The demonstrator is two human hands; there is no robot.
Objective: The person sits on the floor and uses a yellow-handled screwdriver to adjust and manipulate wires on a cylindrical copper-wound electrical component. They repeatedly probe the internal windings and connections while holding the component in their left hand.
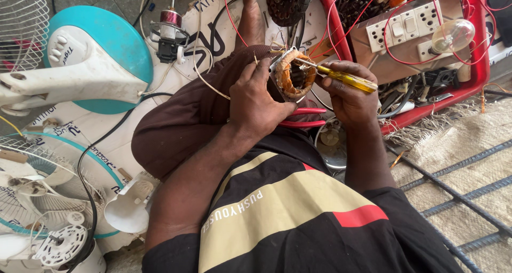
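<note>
My left hand (256, 99) grips a round motor stator with copper windings (295, 75), propped on my bent knee. My right hand (348, 94) holds a screwdriver with a clear yellow handle (349, 80); its metal tip reaches into the winding ring. Red-handled pliers (304, 118) lie just below the stator, under my hands. Thin wires trail from the stator toward my left.
A red tray (397, 121) at the upper right holds a switch-and-socket board (405, 25), a bulb (453, 35) and red wires. A teal and white fan base (90, 59), fan grilles (32, 198) and white fan parts lie on the left. Metal rods (458, 187) cross the sacking at right.
</note>
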